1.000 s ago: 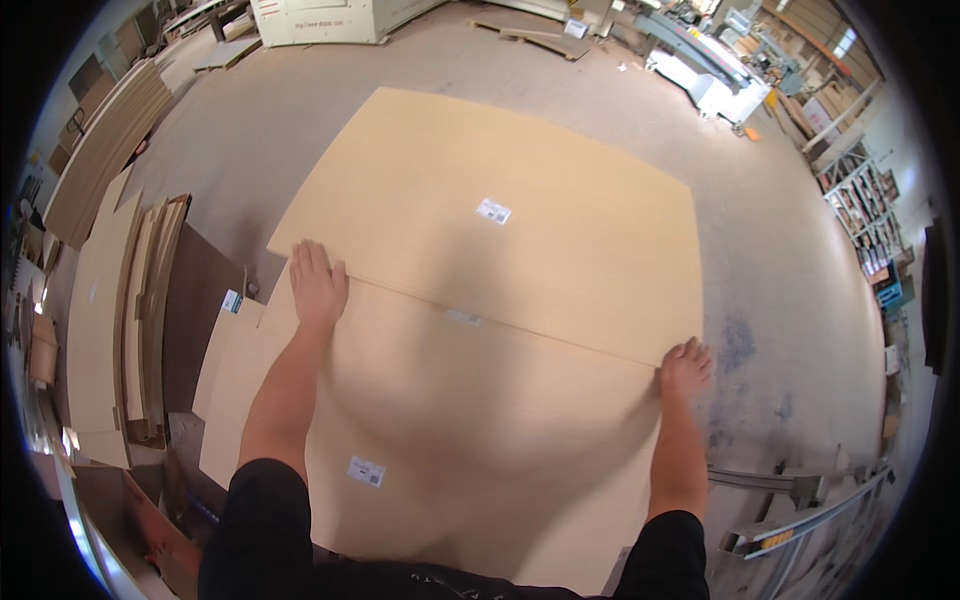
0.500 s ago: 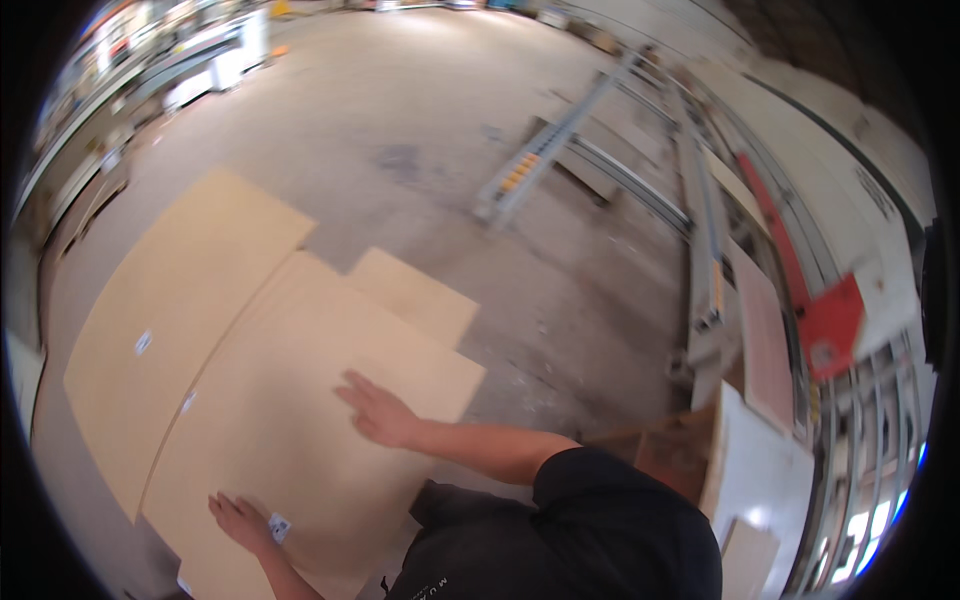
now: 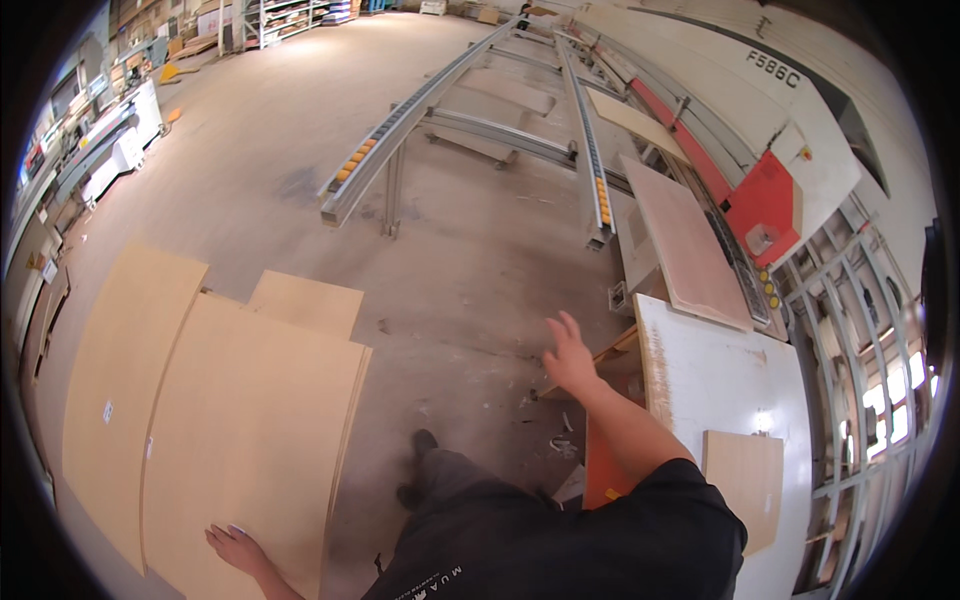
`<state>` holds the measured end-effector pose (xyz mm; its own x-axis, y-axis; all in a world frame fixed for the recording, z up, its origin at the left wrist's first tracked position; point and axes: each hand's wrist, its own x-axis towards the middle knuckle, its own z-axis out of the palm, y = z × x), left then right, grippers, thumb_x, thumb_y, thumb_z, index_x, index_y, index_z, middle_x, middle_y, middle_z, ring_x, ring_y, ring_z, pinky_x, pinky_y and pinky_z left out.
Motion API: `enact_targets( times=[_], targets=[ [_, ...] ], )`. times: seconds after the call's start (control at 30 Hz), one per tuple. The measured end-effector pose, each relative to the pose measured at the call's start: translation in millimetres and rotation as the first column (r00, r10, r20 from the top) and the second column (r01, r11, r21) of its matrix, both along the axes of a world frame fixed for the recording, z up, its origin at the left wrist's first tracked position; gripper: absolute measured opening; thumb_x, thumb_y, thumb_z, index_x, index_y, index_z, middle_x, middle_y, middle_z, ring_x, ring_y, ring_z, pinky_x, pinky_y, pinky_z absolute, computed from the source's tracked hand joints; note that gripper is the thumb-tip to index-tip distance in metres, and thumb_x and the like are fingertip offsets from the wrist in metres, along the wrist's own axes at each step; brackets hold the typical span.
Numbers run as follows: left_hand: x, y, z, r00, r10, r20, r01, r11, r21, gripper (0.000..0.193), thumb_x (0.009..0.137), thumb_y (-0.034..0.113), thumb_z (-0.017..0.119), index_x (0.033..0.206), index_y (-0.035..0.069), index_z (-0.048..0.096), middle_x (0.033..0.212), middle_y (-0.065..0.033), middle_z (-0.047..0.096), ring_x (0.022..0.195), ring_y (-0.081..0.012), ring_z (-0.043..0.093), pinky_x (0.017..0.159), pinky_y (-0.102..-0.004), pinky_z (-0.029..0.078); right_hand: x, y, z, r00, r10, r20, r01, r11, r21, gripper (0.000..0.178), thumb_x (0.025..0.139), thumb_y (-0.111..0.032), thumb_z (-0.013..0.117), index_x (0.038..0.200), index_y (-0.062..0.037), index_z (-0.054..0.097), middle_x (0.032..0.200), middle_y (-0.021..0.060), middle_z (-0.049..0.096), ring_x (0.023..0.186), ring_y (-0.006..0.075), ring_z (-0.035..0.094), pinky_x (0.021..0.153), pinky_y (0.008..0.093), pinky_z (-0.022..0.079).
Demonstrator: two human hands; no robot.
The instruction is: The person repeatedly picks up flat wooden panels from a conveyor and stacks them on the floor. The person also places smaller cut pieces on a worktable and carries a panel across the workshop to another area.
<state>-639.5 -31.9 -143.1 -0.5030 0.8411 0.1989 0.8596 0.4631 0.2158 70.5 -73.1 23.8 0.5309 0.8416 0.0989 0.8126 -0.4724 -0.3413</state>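
My left hand (image 3: 238,551) rests near the front edge of a stack of tan wood panels (image 3: 255,410) at the lower left, fingers stretched out. My right hand (image 3: 570,352) is held in the air to the right of the stack, over the floor, near the corner of a white-topped table (image 3: 690,372). Its fingers are apart and nothing is in them. Another tan panel (image 3: 125,390) with a small white label (image 3: 108,411) lies to the left of the stack, and a smaller panel (image 3: 308,302) sticks out behind it.
Metal roller rails (image 3: 410,120) stand ahead. To the right is a long white machine (image 3: 690,60) with a red cover (image 3: 765,210). A pinkish board (image 3: 690,240) lies beside it. A small wood board (image 3: 742,485) lies on the white-topped table. Metal racks (image 3: 285,20) stand far back.
My view has turned to the right. My right hand has left its place above the panels and swung right, toward the white-topped table. My left hand is still at the panels.
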Motion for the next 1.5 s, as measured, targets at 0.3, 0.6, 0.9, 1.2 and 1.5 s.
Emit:
enact_targets(
  times=[0.3, 0.6, 0.9, 1.2, 1.5],
  targets=[
    [8, -2, -25, 0.999, -0.041, 0.028, 0.038, 0.994, 0.101, 0.048, 0.094, 0.019, 0.049, 0.130, -0.012, 0.048, 0.140, -0.0303, 0.041, 0.129, -0.0433, 0.042, 0.108, -0.0468, 0.034, 115, -180, -4, 0.852, -0.353, 0.388, 0.390, 0.921, -0.019, 0.060, 0.074, -0.013, 0.063, 0.132, -0.0078, 0.048, 0.144, 0.0235, 0.037, 0.129, 0.0395, 0.042, 0.103, 0.0519, 0.038],
    [52, 2, -24, 0.876, -0.372, -0.309, 0.366, 0.927, -0.079, 0.033, 0.086, 0.027, 0.052, 0.083, -0.004, 0.063, 0.092, -0.0252, 0.064, 0.087, -0.0420, 0.061, 0.076, -0.0532, 0.048, 147, -313, -15, 0.649, -0.701, 0.297, 0.728, 0.685, 0.028, 0.040, 0.089, -0.021, 0.052, 0.127, -0.0086, 0.052, 0.139, 0.0191, 0.045, 0.131, 0.0355, 0.041, 0.108, 0.0576, 0.031],
    [121, 32, -15, 0.892, -0.452, -0.020, 0.424, 0.852, -0.307, 0.029, 0.081, 0.021, 0.053, 0.065, -0.001, 0.062, 0.073, -0.0221, 0.065, 0.071, -0.0411, 0.062, 0.063, -0.0512, 0.048, 184, -354, -20, 0.600, -0.648, 0.469, 0.602, 0.752, 0.269, 0.016, 0.076, -0.006, 0.053, 0.088, 0.0005, 0.062, 0.101, 0.0213, 0.063, 0.099, 0.0353, 0.059, 0.083, 0.0422, 0.051],
    [184, -32, -7, 0.932, -0.344, -0.116, 0.360, 0.914, 0.184, 0.029, 0.083, 0.019, 0.054, 0.070, -0.005, 0.063, 0.078, -0.0295, 0.063, 0.077, -0.0469, 0.061, 0.068, -0.0545, 0.047, 245, -415, -23, 0.525, -0.788, 0.322, 0.793, 0.590, 0.151, 0.031, 0.086, -0.016, 0.052, 0.112, -0.0004, 0.060, 0.123, 0.0221, 0.058, 0.118, 0.0371, 0.053, 0.098, 0.0484, 0.045],
    [302, -10, -2, 0.805, -0.578, 0.134, 0.461, 0.752, 0.472, 0.037, 0.088, 0.009, 0.052, 0.120, -0.009, 0.051, 0.135, -0.0283, 0.043, 0.125, -0.0426, 0.043, 0.107, -0.0475, 0.035, 257, -323, -35, 0.738, -0.577, 0.350, 0.501, 0.816, 0.288, 0.031, 0.084, -0.014, 0.054, 0.112, -0.0023, 0.058, 0.127, 0.0216, 0.055, 0.121, 0.0389, 0.047, 0.099, 0.0525, 0.039]
  ],
)
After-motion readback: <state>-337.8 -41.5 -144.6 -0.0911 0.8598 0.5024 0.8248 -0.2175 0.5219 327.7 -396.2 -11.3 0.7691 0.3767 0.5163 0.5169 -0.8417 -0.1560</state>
